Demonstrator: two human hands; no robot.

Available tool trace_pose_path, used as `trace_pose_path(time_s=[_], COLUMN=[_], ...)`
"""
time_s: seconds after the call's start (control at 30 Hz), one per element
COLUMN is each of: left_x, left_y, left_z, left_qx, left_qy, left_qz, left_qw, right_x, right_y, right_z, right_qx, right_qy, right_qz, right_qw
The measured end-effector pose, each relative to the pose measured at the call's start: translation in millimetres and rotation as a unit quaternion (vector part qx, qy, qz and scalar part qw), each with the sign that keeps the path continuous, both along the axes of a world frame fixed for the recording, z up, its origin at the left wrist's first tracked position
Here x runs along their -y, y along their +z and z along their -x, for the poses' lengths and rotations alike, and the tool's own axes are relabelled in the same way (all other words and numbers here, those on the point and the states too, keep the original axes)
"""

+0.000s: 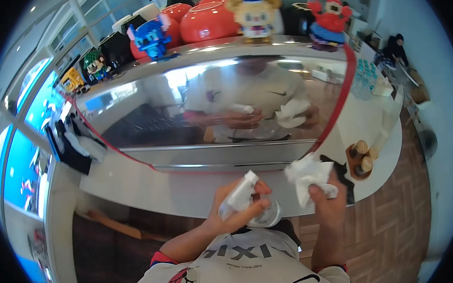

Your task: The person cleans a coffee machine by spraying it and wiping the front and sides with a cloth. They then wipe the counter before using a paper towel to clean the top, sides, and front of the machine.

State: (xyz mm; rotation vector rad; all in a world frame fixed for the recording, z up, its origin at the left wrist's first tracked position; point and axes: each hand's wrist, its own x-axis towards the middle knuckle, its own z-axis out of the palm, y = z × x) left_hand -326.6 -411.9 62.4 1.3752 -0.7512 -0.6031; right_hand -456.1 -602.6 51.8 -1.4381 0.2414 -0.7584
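Note:
My left hand (232,208) grips a clear spray bottle (245,197) with a white nozzle, held close to my chest and aimed up at the counter. My right hand (329,200) clutches a crumpled white paper towel (306,174) just to the right of the bottle. Both hands hover in front of a shiny curved metal panel (224,105) on a white counter (188,187); the panel reflects my torso, the bottle and the towel.
Block-built figures, a blue one (152,38), a yellow-haired one (255,14) and a red crab (328,21), line the top ledge with red bowls (207,22). A wooden holder with two shakers (360,157) stands at the counter's right end. A person (396,50) sits far right.

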Motion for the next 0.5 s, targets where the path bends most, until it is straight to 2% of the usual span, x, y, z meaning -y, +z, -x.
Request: trace_pose_path(time_s=[0.03,0.07,0.1,0.13,0.2,0.23,0.3,0.37,0.47,0.5], left_x=[-22,-45,-70,-92,-131,-153,-190,-224,-261,-270], left_y=[-2,-1,1,2,-1,-2,-4,-9,-23,-19], left_z=[-14,-29,-41,-52,-71,-81,-99,-111,-123,-125], left_qx=[0.059,0.058,0.107,0.153,0.178,0.181,0.179,0.082,0.062,0.047], left_qy=[-0.037,-0.061,-0.09,-0.118,-0.133,-0.125,-0.133,-0.09,-0.049,-0.039], left_qz=[0.002,0.003,-0.023,-0.047,0.004,-0.022,-0.038,-0.07,-0.06,-0.083], left_qw=[0.998,0.996,0.99,0.98,0.975,0.975,0.974,0.99,0.995,0.995], right_x=[-15,-36,-49,-56,-48,-50,-61,-68,-68,-74], right_y=[6,16,24,31,40,51,53,52,57,65], right_z=[-9,-24,-39,-67,-97,-116,-142,-148,-141,-143], right_qx=[-0.01,0.023,-0.004,0.036,0.021,0.032,-0.026,-0.06,-0.123,-0.105], right_qy=[-0.094,-0.215,-0.329,-0.491,-0.552,-0.557,-0.576,-0.592,-0.592,-0.58], right_qz=[0.103,0.189,0.221,0.321,0.448,0.471,0.473,0.471,0.438,0.351], right_qw=[0.99,0.958,0.918,0.809,0.703,0.683,0.667,0.651,0.666,0.728])
